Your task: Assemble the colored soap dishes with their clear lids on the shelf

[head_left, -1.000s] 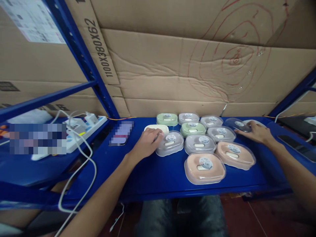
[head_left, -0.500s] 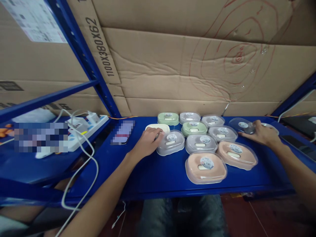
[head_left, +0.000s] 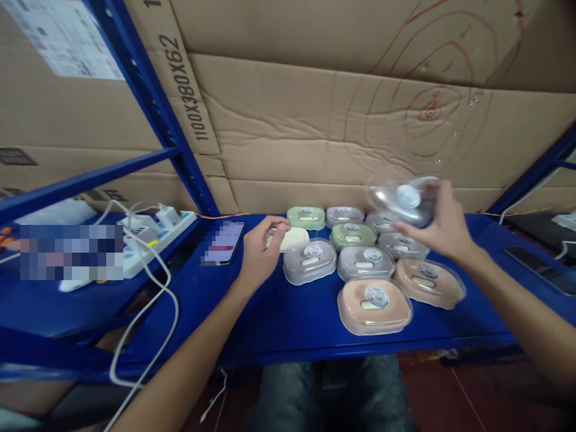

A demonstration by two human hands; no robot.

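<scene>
My right hand (head_left: 445,222) is raised above the back right of the boxes, gripping a clear plastic lid (head_left: 391,201) with a round white label. The lid is blurred by motion. My left hand (head_left: 265,249) is beside an uncovered cream box (head_left: 294,239), with its fingers bent and the thumb apart; whether it touches the box is unclear. Just in front of that stands a grey box (head_left: 309,261) under a clear lid. Other lidded boxes stand to its right, among them a green box (head_left: 353,236), a grey box (head_left: 366,263) and two peach boxes (head_left: 374,306).
A phone (head_left: 224,243) lies left of my left hand, and a dark phone (head_left: 542,270) lies at the far right. White cables (head_left: 168,288) loop from a power strip (head_left: 166,234) on the left. Cardboard (head_left: 288,120) and blue posts (head_left: 148,90) stand behind the blue tabletop (head_left: 279,324).
My right hand has lifted the clear lid off the tabletop at the right and carried it up and left. My left hand has shifted slightly left, off the top of the cream box.
</scene>
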